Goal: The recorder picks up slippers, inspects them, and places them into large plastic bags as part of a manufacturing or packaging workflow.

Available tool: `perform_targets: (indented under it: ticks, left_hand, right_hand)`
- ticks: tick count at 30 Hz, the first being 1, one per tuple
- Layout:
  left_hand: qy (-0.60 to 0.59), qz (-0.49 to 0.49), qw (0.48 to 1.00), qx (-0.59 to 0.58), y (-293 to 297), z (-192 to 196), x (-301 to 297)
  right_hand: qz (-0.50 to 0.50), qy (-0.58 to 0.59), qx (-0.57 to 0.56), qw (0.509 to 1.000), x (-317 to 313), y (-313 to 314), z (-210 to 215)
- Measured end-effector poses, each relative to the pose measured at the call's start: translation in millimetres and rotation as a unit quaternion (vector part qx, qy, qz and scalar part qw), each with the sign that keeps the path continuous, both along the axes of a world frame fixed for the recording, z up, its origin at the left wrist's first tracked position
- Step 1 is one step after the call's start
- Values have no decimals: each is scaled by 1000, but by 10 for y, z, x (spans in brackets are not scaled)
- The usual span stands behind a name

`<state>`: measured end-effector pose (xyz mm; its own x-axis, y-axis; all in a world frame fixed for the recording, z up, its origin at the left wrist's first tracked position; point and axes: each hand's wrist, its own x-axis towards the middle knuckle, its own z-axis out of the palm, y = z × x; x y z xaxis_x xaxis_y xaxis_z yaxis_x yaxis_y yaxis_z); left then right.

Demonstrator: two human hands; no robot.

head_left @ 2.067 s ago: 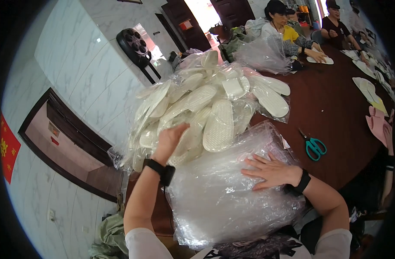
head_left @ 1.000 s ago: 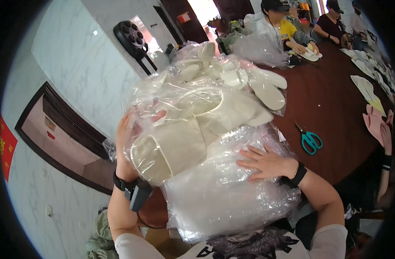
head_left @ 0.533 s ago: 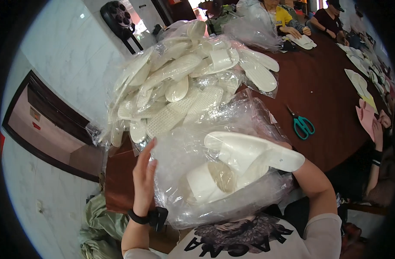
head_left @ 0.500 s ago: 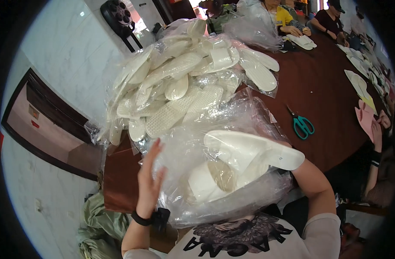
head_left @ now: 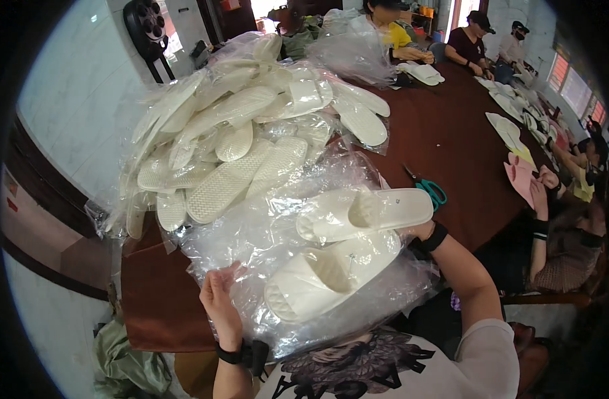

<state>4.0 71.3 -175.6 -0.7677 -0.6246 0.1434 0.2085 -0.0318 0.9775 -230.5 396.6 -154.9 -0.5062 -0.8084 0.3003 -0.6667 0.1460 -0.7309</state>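
Two white open-toed slippers lie over a stack of clear plastic bags (head_left: 238,229) in front of me. The upper slipper (head_left: 411,207) has its heel to the right; the lower slipper (head_left: 311,282) slants beneath it, toe to the lower left. My right hand (head_left: 420,231) grips the slippers near their heels, its fingers mostly hidden beneath them. At the left edge of the bags, my left hand (head_left: 218,299) has curled fingers closed on the plastic, and part of the fingers shows through the film.
A heap of bagged white slippers (head_left: 235,123) rises at the far left. Teal-handled scissors (head_left: 429,189) lie on the brown-covered table (head_left: 444,120). Along the right side, co-workers handle more slippers, one of them holding pink pieces (head_left: 519,176). Green sacks (head_left: 128,362) sit on the floor.
The slippers have turned, and the upper one now lies with its sole down and its strap facing up. My left hand has come down from raised, spread fingers onto the bags. The view has shifted right.
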Motion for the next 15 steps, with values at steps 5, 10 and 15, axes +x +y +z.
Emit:
perform_targets:
  ticks: [5,10,15]
  left_hand:
    - [-4,37,996,81,1,-55,-35]
    - [-5,33,996,83,-10,-46,-31]
    - [9,33,996,82,-11,40,10]
  right_hand:
    - [-8,25,8,1000,-5,341,53]
    - [-11,33,13,999,89,677,27]
    - [-299,-34,94,949,2,1141,165]
